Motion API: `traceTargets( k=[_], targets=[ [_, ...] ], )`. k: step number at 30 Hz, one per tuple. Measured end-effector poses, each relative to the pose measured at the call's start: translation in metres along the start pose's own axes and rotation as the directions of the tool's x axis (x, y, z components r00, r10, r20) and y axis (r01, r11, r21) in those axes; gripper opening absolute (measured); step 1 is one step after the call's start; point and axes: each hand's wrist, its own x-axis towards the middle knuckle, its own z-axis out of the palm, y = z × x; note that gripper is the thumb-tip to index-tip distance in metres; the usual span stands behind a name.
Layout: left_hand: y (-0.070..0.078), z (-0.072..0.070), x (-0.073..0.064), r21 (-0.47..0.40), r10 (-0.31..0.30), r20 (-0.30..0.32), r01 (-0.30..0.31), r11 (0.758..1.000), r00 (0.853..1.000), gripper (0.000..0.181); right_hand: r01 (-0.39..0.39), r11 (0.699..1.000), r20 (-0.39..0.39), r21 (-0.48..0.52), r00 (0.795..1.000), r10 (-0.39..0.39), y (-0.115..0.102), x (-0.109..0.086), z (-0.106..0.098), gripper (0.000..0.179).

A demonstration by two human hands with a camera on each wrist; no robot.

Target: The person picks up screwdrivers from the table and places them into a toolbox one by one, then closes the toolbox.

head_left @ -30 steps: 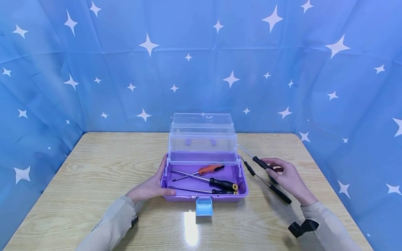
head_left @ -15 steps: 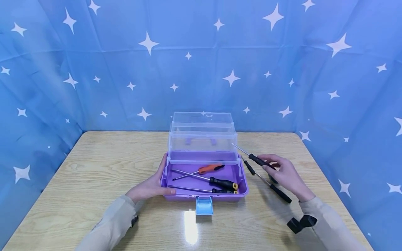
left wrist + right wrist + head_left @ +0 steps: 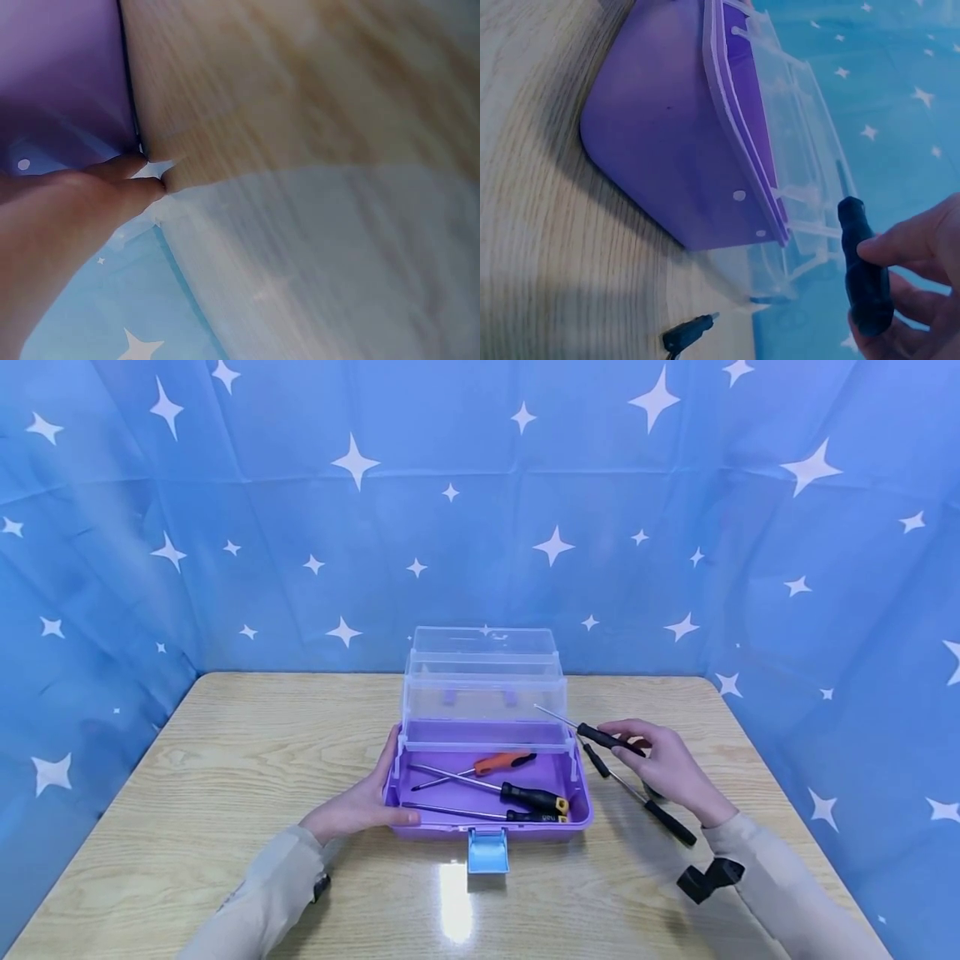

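My left hand [image 3: 356, 810] holds the left end of the open purple toolbox [image 3: 431, 833], thumb on its front rim and fingers along its side wall [image 3: 60, 75]. My right hand [image 3: 671, 768] pinches a screwdriver [image 3: 597, 737] by its black handle [image 3: 864, 277]. The shaft points left, overlapping the clear raised trays in the head view. Inside the box lie an orange-handled screwdriver [image 3: 501, 763] and two black-and-yellow ones [image 3: 528, 797]. Below my right hand, a slim tool with black grips [image 3: 670, 822] lies on the table, a metal shaft between its black sections.
Clear tiered trays [image 3: 483, 672] stand raised at the back of the toolbox. A light-blue latch [image 3: 487, 853] hangs at its front. A dark object [image 3: 654, 793] shows partly under my right hand. Blue starry cloth [image 3: 480, 527] surrounds the wooden table [image 3: 262, 752].
My right hand has moved left with the screwdriver, whose tip now overlaps the clear trays and lies flatter. My left hand and the toolbox stay in place.
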Motion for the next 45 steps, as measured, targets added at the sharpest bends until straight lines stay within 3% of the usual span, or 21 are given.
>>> traceTargets(
  k=[20, 33, 45],
  targets=[
    [-0.001, 0.002, 0.000, 0.019, -0.037, -0.006, 0.037, 0.999, 0.999, 0.128, 0.062, 0.998, 0.073, -0.027, 0.996, -0.060, -0.009, 0.023, 0.008, 0.029],
    [0.000, 0.000, 0.000, 0.022, -0.008, 0.000, 0.008, 1.000, 1.000, 0.128, 0.119, 0.992, 0.125, -0.036, 0.986, -0.114, -0.017, 0.045, 0.018, 0.028],
    [-0.001, 0.000, 0.000, 0.023, -0.009, 0.001, 0.009, 1.000, 1.000, 0.129, 0.107, 0.994, 0.170, 0.036, 0.979, -0.111, -0.020, 0.060, 0.022, 0.029]
  ],
)
